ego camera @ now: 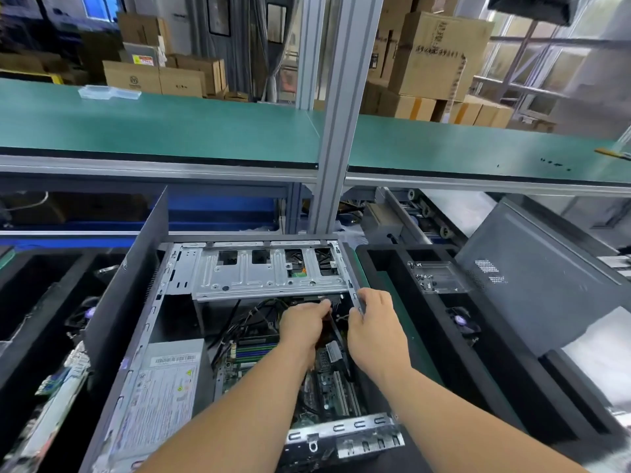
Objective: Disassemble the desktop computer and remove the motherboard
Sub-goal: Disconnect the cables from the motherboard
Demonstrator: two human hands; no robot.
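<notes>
Head view: the left hand [302, 324] pinches a cable under the drive cage [269, 271] while the right hand [370, 322] grips the case [136, 302] edge — motherboard [327, 387] still inside; a hard tug could tear the connector.

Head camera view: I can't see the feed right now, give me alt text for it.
Both bare hands reach into an open grey desktop computer case lying on its side: the left hand pinches something dark beneath the silver metal drive cage, and the right hand grips the case's right edge. The green motherboard and grey power supply are still inside.
</notes>
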